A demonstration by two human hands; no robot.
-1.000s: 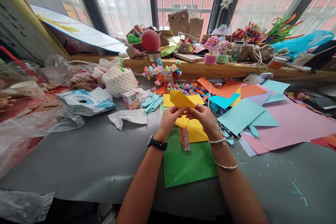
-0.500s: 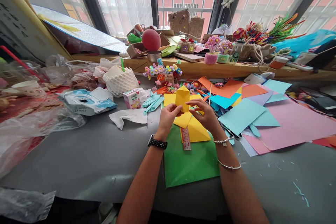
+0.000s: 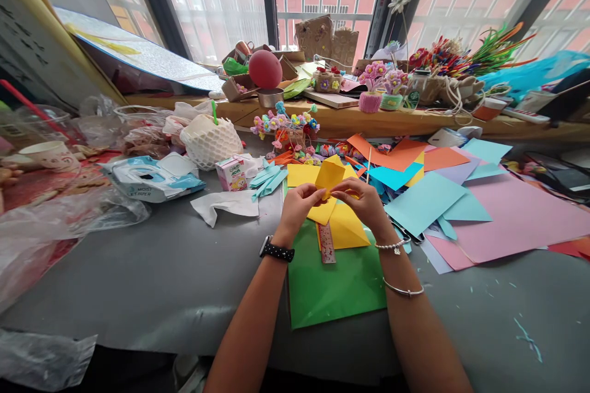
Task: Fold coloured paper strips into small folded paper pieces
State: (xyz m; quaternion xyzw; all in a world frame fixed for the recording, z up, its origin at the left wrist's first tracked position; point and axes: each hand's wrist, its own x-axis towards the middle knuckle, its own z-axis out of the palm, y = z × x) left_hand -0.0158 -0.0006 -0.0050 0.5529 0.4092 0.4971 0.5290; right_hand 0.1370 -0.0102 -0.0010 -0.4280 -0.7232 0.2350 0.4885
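A small folded piece of yellow paper (image 3: 330, 174) is held up in front of me between both hands. My left hand (image 3: 302, 201) pinches its lower left edge with thumb and finger. At the lower right edge, my right hand (image 3: 362, 198) grips it the same way, both sets of fingertips nearly meeting. Beneath lie more yellow paper sheets (image 3: 346, 228) and a small patterned ruler (image 3: 327, 244), on top of a green sheet (image 3: 338, 295). My fingers hide the lower part of the held paper.
Blue paper sheets (image 3: 426, 202) and a large pink sheet (image 3: 520, 215) spread to the right. On the left are a wet-wipes pack (image 3: 152, 178), a small pink box (image 3: 232, 173) and a white tissue (image 3: 225, 206). A cluttered ledge (image 3: 336, 115) with a red balloon (image 3: 265, 69) runs behind.
The folded yellow paper has tilted to the right. My right hand, which had fingers spread at its side, has closed on the paper's lower edge beside my left hand.
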